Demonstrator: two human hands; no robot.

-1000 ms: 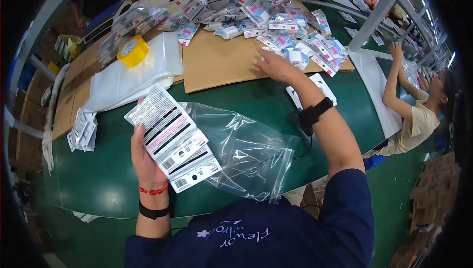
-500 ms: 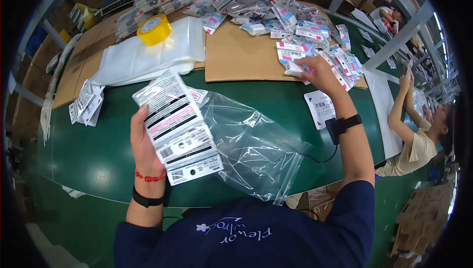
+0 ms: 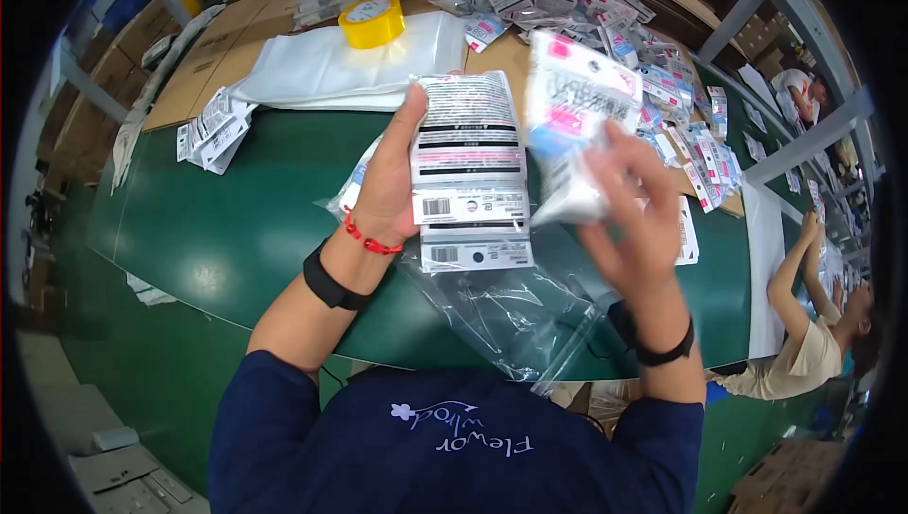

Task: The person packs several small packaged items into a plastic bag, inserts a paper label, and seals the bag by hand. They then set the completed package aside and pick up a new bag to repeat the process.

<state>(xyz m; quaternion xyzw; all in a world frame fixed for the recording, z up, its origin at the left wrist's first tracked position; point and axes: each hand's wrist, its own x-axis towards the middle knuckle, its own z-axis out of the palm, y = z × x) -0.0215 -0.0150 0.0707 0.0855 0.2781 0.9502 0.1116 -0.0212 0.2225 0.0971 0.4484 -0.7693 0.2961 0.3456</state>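
Packet [image 3: 579, 98] held just beside stack [image 3: 471, 147] over the bench [image 3: 208, 230]

The stack of flat packets is gripped in the left hand [image 3: 391, 169], above the middle of the bench; its left side is pressed by the thumb, while the fingers are mostly hidden behind. The printed backs are turned up, and the lower ends are staggered, one strip showing below another. The single packet is held by the right hand [image 3: 632, 216], front outward — its lower part seems pinched between thumb and fingers, though the exact contact is lost in blur.

Beneath both, a clear bag [image 3: 501, 311] is spread to the near edge of the bench. Toward the far right corner, more packets are heaped in a pile [image 3: 667, 84].

For a tidy join, the thumb is probably best eased only slightly, so that nothing slides out. The packet should be squared to the stack's edges, its bulging end watched — a thick end may tip the bundle. The staggered ends could be tapped level, and the loose film kept clear of the fingers.
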